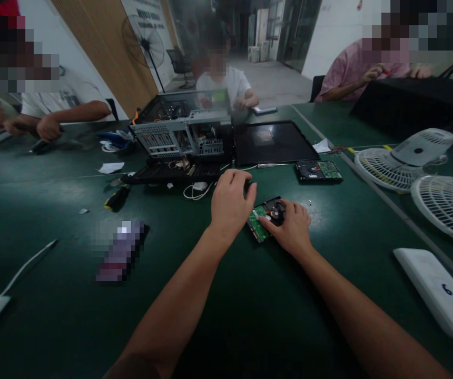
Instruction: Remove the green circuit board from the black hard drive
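A hard drive [266, 216] lies board side up on the green table [226, 295], its green circuit board showing. My right hand [289, 226] rests on its right part with fingers curled over the drive, gripping it. My left hand [231, 202] hovers just left of the drive, fingers curled downward into a loose fist; what is in them, if anything, is hidden. Behind them stands an opened computer case [183, 134] with its black side panel [272, 142] lying flat beside it.
A second hard drive [318, 171] lies farther right. A yellow-handled screwdriver [116, 197] and white cables [198, 189] lie near the case. White fan parts [420, 163] and a white device [435, 289] sit at right. Several other people sit around the table.
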Available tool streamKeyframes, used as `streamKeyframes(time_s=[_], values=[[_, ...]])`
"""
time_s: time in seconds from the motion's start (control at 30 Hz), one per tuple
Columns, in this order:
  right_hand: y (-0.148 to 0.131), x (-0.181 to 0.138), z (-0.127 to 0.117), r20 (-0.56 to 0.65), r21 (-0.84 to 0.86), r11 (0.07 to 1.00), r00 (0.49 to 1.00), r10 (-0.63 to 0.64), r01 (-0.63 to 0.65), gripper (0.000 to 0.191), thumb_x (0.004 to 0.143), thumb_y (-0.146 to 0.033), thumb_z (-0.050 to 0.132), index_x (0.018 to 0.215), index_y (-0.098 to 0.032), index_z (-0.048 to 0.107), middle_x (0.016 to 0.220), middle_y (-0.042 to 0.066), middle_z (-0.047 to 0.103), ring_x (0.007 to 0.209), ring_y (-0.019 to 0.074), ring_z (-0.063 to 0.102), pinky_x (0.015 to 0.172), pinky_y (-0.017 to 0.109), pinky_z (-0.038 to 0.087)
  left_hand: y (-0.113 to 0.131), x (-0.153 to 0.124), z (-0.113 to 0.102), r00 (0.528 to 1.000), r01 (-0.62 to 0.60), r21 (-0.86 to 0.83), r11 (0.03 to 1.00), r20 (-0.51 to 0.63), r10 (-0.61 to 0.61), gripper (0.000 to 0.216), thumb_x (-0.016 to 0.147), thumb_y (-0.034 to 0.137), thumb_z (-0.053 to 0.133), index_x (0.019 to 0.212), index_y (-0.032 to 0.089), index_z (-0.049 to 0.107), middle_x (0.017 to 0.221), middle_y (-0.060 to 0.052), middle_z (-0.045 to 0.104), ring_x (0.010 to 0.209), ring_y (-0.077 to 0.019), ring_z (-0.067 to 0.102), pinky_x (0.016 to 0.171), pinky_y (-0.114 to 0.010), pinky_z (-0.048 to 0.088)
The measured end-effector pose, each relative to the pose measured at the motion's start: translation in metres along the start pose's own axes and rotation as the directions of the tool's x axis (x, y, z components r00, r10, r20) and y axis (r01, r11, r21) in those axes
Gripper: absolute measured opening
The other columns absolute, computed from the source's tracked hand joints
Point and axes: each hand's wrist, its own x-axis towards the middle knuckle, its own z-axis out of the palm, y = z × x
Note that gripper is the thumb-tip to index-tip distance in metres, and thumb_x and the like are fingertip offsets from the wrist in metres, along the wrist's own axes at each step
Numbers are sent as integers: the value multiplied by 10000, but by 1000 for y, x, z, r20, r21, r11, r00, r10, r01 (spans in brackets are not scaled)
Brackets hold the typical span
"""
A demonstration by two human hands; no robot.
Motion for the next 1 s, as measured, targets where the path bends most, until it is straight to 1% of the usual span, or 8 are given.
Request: streamKeyframes(time_s=[0.13,0.27,0.37,0.53,0.63,0.73,0.83,1.0], values=[[0,0,1,-5,1,1000,1000,4,-4,783,803,-754,629,1330,-179,566,1245,191,602,1173,384,503,968,510,363,1,-1,-2,1000,-12,49,999,-18,13,107,932,190,686,1036,210,697,1051,-73,624,999,-230,608,894,-396,536],[1,0,1,-9,-3,1000,1000,-2,2,789,801,-761,628,1332,-179,569,1245,195,605,1173,388,508,971,515,365,1,-1,-2,999,-34,36,999,38,32,228,980,120,573,1140,227,695,1070,-64,658,996,-213,631,887,-372,540],[1,0,1,-7,-13,1000,1000,4,-4,792,801,-757,631,1335,-176,566,1245,192,606,1167,384,512,969,511,368,1,-2,-3,997,-39,35,999,71,37,239,976,121,585,1179,213,671,1125,-66,674,1033,-215,650,900,-361,541],[1,0,2,-4,-7,1000,1000,-1,1,785,804,-764,623,1328,-183,567,1252,185,603,1174,379,508,974,508,365,2,-1,-2,997,3,36,999,82,-6,181,924,209,712,1079,204,618,1091,-62,686,1011,-226,659,884,-368,541],[0,0,1,0,-2,1000,1000,1,-1,763,807,-758,622,1318,-193,573,1253,179,603,1175,377,505,976,509,361,3,-2,-1,996,58,43,997,61,-61,258,877,307,785,984,210,571,998,-48,669,932,-219,654,828,-362,540],[0,0,0,12,4,1000,1000,7,-7,752,812,-750,620,1316,-195,573,1261,182,600,1180,381,501,971,512,361,3,-2,-1,993,107,36,994,49,-109,300,861,340,800,923,219,533,929,-27,651,849,-202,641,773,-351,533],[0,0,0,8,5,1000,1000,3,-3,756,814,-754,611,1316,-191,574,1255,192,600,1174,388,500,965,515,359,3,-2,-3,989,129,-18,991,78,-127,244,886,292,760,944,226,532,910,-21,657,824,-193,642,762,-348,533],[0,0,0,0,2,1000,1000,8,-8,769,805,-759,616,1320,-189,571,1247,192,601,1169,387,503,969,515,356,6,-1,-4,986,117,-92,989,131,-105,157,918,173,646,1035,223,553,972,-36,680,883,-195,662,807,-352,549]])
